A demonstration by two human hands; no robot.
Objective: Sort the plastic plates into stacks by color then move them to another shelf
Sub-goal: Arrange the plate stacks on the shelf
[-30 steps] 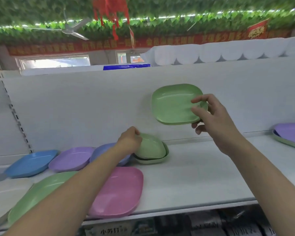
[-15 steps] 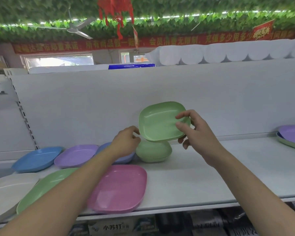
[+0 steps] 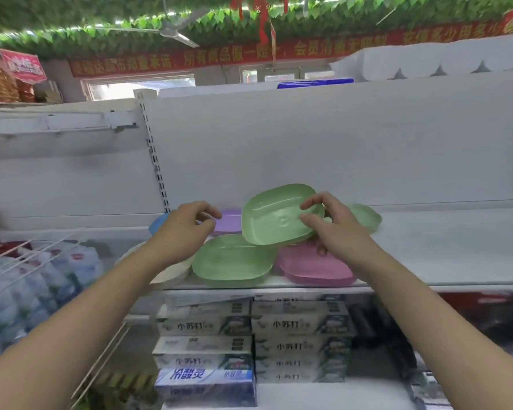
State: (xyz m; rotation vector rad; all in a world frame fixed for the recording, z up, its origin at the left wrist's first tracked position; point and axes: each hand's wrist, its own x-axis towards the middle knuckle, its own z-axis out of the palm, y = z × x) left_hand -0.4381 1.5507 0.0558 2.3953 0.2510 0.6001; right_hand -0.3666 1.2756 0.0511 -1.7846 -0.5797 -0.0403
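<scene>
Pinching a green plate [image 3: 274, 216] by its 3 o'clock rim, the right hand [image 3: 336, 229] holds it tilted above the shelf [image 3: 444, 253], hollow facing the camera and holding nothing. The left hand [image 3: 184, 232], at 9 o'clock of it, has loosely curled fingers gripping nothing. Beneath lie a second green plate [image 3: 231, 261] at 7 o'clock, a pink plate [image 3: 314, 269] at 5 o'clock, a purple plate [image 3: 230, 221] behind. Another green one [image 3: 366, 217] sits blurred at 3 o'clock. Boxes [image 3: 249, 335] fill the lower shelf.
</scene>
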